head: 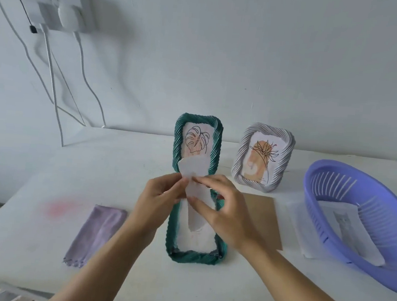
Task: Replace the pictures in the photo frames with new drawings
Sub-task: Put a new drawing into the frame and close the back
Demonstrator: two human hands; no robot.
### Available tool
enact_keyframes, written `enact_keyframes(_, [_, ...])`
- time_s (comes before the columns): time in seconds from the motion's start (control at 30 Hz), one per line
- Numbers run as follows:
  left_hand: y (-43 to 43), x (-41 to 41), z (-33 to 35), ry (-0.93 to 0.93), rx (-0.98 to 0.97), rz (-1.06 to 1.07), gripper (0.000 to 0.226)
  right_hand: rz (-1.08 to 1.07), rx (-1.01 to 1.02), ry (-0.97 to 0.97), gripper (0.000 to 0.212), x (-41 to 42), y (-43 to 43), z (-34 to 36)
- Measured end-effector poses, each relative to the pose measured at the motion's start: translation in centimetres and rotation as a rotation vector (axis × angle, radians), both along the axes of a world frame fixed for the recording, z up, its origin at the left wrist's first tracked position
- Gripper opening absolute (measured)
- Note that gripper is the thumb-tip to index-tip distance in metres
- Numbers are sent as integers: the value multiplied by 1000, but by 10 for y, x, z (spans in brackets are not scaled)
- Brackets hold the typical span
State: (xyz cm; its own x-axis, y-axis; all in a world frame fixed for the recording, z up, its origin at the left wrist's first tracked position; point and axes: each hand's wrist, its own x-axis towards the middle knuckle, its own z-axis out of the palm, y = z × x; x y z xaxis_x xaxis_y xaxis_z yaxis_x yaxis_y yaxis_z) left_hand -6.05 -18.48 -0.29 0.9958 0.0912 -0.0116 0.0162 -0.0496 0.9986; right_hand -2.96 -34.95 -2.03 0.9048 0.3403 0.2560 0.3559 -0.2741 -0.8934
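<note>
A green frame (194, 256) lies flat on the table in front of me, its white inside showing. Both hands are above it, on a white sheet of paper (192, 168) that curls upward from the frame. My left hand (159, 197) pinches the sheet's left edge and my right hand (223, 208) pinches its right side. Behind them a second green frame (198, 126) stands upright with a leaf line drawing. To its right stands a grey frame (262, 156) holding an orange drawing with black lines.
A brown backing board (261, 217) lies right of the flat frame. A purple plastic basket (330, 235) at the right holds a sheet with a cat drawing (345, 225). A folded lilac cloth (95, 232) lies at the left. Cables hang down the wall at the back left.
</note>
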Motion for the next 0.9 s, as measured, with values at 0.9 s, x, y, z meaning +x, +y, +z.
enact_keyframes(0.9, [29, 48, -62, 96, 677, -20, 36, -244, -308, 98, 51, 47, -11, -79])
